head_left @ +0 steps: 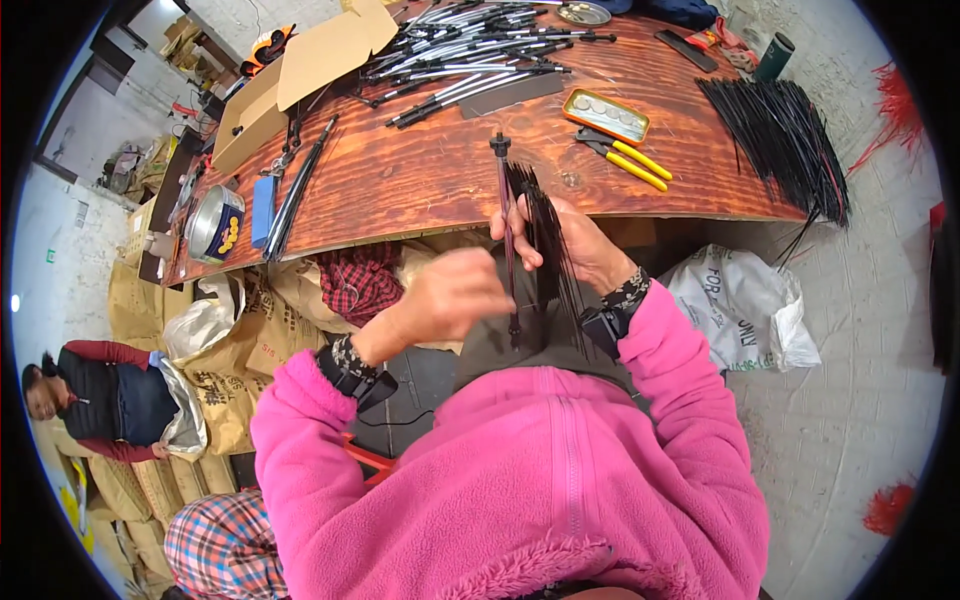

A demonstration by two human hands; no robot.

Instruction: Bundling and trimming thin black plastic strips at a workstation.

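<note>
My right hand (pixel 580 245) is closed around a bundle of thin black strips (pixel 545 235) that look like cable ties. A slim dark rod (pixel 503 180) with a black knobbed top stands upright at the same hand's fingertips, beside the bundle. Its lower end hangs in front of my lap. Just left of the rod's lower half is my left hand (pixel 450 295), fingers curled but smeared by motion. Whether it holds anything, I cannot make out.
The wooden table (pixel 400 190) carries many silver-and-black rods (pixel 480 50), a cardboard box (pixel 255 120), a round tin (pixel 215 225), yellow-handled pliers (pixel 635 160), a tray of discs (pixel 605 115) and a black strip pile (pixel 780 140). A white sack (pixel 745 305) lies below; another person (pixel 110 395) stands left.
</note>
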